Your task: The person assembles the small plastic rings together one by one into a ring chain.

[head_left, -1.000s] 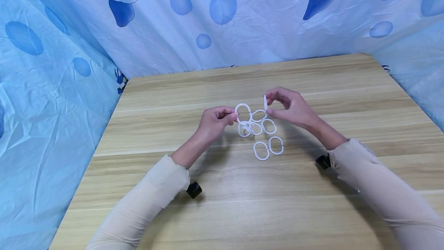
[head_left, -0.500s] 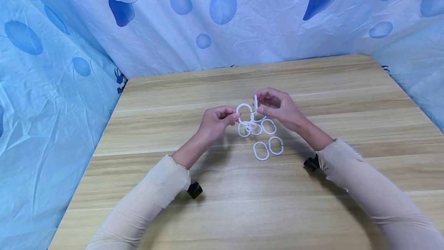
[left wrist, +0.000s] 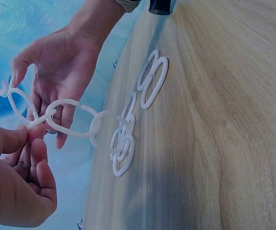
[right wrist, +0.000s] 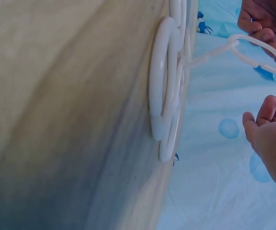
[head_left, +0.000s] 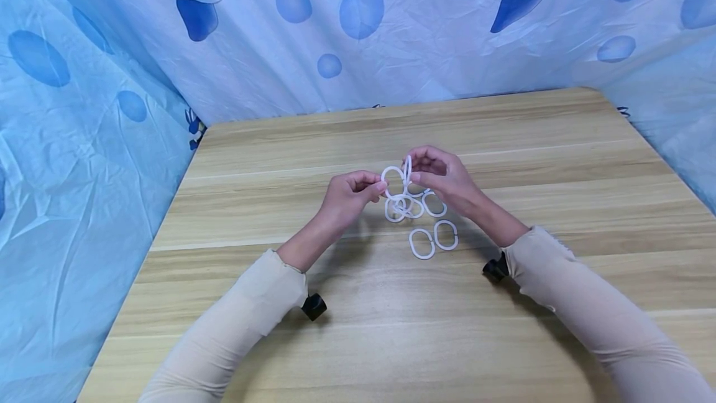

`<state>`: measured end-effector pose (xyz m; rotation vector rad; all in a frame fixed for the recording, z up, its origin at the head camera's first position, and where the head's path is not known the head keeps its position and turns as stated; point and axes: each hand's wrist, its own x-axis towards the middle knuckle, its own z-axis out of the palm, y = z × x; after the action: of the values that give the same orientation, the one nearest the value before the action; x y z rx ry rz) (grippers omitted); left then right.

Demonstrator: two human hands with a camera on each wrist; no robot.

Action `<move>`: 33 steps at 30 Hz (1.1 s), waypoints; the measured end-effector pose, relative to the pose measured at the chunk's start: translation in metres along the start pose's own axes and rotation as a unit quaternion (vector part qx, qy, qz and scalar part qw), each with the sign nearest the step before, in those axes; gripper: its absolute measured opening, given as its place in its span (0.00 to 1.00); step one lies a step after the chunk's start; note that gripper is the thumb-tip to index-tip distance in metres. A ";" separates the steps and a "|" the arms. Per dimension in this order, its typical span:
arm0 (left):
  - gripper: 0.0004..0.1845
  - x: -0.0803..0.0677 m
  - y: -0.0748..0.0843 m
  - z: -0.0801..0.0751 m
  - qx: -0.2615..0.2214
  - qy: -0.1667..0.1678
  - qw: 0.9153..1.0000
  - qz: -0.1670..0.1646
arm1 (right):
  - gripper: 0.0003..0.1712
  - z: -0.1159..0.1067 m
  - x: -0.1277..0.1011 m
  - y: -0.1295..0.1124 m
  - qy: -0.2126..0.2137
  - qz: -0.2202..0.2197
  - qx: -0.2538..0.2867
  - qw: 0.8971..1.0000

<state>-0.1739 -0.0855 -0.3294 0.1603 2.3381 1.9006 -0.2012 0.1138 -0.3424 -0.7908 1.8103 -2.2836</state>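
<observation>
Pinching smooth white oval ring (head_left: 393,178): left hand (head_left: 345,196) grip | right hand (head_left: 442,178) grip: pinches upright ring (head_left: 408,169) | wood-grain table (head_left: 391,328)

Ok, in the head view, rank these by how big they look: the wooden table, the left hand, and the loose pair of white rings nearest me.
1. wooden table, by far the largest.
2. left hand.
3. loose pair of white rings, slightly smaller than the hand in spread, though they lie a little nearer the camera, so that gap is unsure.
</observation>
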 end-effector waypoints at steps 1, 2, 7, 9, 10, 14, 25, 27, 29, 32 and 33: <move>0.08 0.000 0.000 0.000 0.001 -0.001 1.000 0.000 | 0.17 0.000 0.000 0.000 0.002 -0.002 0.001 1.000; 0.08 0.000 0.001 0.000 0.002 -0.001 1.000 0.001 | 0.17 0.000 0.000 0.000 0.005 -0.004 0.002 1.000; 0.08 -0.001 0.002 -0.001 0.007 -0.002 1.000 0.000 | 0.17 0.000 0.001 -0.001 0.011 -0.007 0.013 1.000; 0.09 -0.001 0.002 -0.002 0.008 -0.002 1.000 0.002 | 0.16 0.000 0.001 -0.002 0.011 -0.005 0.020 1.000; 0.09 -0.001 0.002 -0.002 0.008 -0.001 1.000 0.003 | 0.17 0.000 0.001 -0.001 0.011 -0.005 0.025 1.000; 0.09 -0.001 0.002 -0.002 0.011 -0.001 1.000 0.006 | 0.18 -0.012 0.005 0.019 -0.002 -0.021 0.041 0.999; 0.11 -0.001 0.003 -0.001 -0.003 0.000 1.000 0.015 | 0.20 -0.038 0.013 0.066 -0.010 -0.030 0.075 0.997; 0.10 -0.001 0.003 -0.001 -0.001 0.002 1.000 0.015 | 0.19 -0.033 0.011 0.059 -0.005 -0.021 0.066 0.998; 0.10 0.000 0.003 -0.001 -0.002 0.004 1.000 0.017 | 0.19 -0.027 0.009 0.049 0.000 -0.015 0.060 0.998; 0.09 0.000 0.002 -0.001 -0.005 0.007 1.000 0.018 | 0.19 -0.017 0.007 0.035 0.004 -0.014 0.068 0.998; 0.09 0.000 0.002 -0.001 -0.005 0.007 1.000 0.018 | 0.19 -0.012 0.006 0.027 0.006 -0.014 0.077 0.997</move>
<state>-0.1739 -0.0859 -0.3272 0.1908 2.3499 1.9361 -0.2178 0.1144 -0.3676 -0.7832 1.6124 -2.4144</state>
